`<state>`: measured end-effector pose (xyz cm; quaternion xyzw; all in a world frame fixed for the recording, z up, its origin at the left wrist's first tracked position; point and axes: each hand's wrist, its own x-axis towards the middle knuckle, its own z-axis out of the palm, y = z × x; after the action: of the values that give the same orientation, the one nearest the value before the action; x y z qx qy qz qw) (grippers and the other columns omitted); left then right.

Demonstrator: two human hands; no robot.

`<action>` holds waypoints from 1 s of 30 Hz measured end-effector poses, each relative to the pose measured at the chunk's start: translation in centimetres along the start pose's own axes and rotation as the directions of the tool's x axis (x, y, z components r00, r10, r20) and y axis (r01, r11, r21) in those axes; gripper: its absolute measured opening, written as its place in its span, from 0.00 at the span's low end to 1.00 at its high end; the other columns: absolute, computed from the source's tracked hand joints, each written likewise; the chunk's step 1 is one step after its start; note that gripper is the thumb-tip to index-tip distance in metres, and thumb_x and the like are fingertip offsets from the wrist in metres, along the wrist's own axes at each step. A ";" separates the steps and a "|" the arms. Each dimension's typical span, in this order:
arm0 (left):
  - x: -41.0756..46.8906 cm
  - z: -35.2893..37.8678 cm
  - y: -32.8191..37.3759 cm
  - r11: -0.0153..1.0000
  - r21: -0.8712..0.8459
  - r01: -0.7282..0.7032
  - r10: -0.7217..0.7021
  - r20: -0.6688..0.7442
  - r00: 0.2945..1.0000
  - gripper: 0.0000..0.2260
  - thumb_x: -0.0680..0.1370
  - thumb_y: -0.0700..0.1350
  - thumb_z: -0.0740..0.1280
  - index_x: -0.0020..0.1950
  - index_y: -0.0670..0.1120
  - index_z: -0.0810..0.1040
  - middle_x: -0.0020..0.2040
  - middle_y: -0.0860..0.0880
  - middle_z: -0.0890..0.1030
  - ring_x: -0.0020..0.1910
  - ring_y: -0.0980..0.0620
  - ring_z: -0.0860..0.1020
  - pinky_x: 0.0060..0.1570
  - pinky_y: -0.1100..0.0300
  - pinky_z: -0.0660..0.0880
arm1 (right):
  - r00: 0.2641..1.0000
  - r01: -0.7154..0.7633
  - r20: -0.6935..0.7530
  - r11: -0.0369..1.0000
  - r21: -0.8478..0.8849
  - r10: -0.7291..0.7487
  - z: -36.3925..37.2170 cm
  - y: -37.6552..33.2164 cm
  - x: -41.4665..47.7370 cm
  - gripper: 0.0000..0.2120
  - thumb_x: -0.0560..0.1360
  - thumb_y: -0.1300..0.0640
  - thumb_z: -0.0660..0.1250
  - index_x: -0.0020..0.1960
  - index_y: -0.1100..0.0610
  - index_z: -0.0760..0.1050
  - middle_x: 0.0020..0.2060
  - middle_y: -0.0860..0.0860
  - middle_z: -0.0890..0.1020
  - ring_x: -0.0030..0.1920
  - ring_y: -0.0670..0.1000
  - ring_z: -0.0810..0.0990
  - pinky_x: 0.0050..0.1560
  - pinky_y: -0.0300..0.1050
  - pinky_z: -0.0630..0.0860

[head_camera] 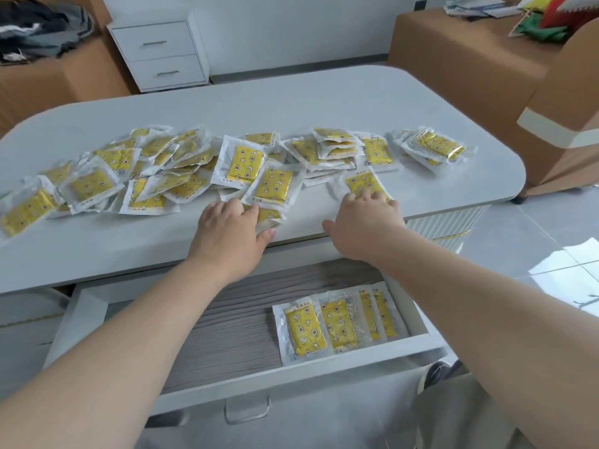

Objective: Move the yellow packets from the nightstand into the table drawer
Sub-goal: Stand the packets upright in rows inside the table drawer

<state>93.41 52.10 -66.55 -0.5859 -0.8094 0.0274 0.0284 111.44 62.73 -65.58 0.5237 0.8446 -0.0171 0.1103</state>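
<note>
**A:** What do the yellow packets (246, 163) look like?

**B:** They're flat sachets with clear, crinkled borders. Each has a yellow panel printed with small stars and moons. Dozens lie in a loose, overlapping heap across the white tabletop (291, 98), from its left edge almost to the rounded right corner.

**A:** Are any in the drawer (291, 374)?

**B:** Yes. It stands pulled out below the tabletop, with a grey ribbed floor. Four sachets (303, 328) sit at its right end. Two lie flat side by side, and two lean on edge by the right wall.

**A:** And the room?

**B:** A white two-drawer cabinet (158, 50) stands against the far wall. There are brown cardboard boxes (470, 43) on both sides, and dark clothing (39, 24) is piled on the left one. The floor is pale glossy tile (534, 241).

**A:** What are the hands doing?

**B:** The left hand (231, 231) grips a small stack (269, 217) at the near edge of the heap, with fingers curled over the top and the thumb beneath. The right hand (366, 222) is spread wide. Its fingers are laid on a single packet (363, 184) lying slightly apart from the heap, and its thumb is stretched out to the left on the tabletop.
</note>
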 end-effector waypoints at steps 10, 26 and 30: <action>-3.3 -0.8 -0.2 0.962 -0.249 0.114 -0.112 0.023 0.993 0.16 0.83 0.58 0.59 0.58 0.48 0.79 0.55 0.49 0.73 0.51 0.47 0.76 0.50 0.50 0.76 | 0.977 0.146 -0.174 0.983 0.109 -0.126 -0.3 -0.9 -1.4 0.21 0.84 0.46 0.52 0.70 0.58 0.65 0.64 0.59 0.73 0.63 0.62 0.72 0.60 0.55 0.68; -1.0 -0.2 0.0 0.859 -0.458 0.230 -0.233 0.050 0.971 0.19 0.81 0.55 0.65 0.69 0.48 0.74 0.63 0.48 0.79 0.62 0.44 0.74 0.61 0.45 0.73 | 0.993 0.039 -0.119 0.967 0.251 -0.009 0.2 -1.1 0.4 0.23 0.81 0.47 0.60 0.71 0.56 0.62 0.62 0.60 0.70 0.63 0.61 0.69 0.57 0.52 0.67; -1.4 -0.3 0.0 0.843 -0.493 0.216 -0.232 0.029 0.972 0.18 0.80 0.55 0.66 0.68 0.50 0.75 0.62 0.49 0.79 0.61 0.44 0.75 0.61 0.46 0.74 | 0.988 0.056 -0.154 0.900 0.433 0.012 0.0 -0.9 0.4 0.24 0.75 0.55 0.67 0.68 0.55 0.62 0.54 0.55 0.64 0.52 0.58 0.73 0.47 0.48 0.69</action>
<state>93.85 50.80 -66.26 -0.4756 -0.8517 -0.1926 -0.1063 110.43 62.69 -65.71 0.5253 0.8310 -0.1668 -0.0750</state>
